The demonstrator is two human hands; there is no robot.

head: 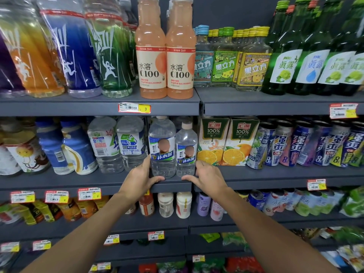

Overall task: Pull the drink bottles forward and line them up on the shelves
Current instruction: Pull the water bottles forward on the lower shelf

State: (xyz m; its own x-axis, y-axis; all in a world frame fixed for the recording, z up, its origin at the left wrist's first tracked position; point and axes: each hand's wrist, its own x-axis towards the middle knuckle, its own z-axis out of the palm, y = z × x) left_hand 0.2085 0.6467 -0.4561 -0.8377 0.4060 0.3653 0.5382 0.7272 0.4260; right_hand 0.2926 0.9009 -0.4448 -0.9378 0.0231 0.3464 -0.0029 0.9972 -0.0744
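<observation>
Two clear water bottles with blue-and-white labels stand side by side at the front of the middle shelf (98,181). The left bottle (162,146) is taller; the right bottle (186,149) has a cream cap and sits slightly further back. My left hand (139,178) cups the base of the left bottle, thumb under its front, fingers around its left side. My right hand (206,177) cups the base of the right bottle from the right, thumb at its front. More clear bottles stand behind them.
Two larger clear bottles (118,142) stand left of the pair, orange juice cartons (226,140) close on the right, then cans (305,142). The shelf above holds grapefruit drinks (165,50) and green glass bottles (295,56). Lower shelves carry small bottles and packets.
</observation>
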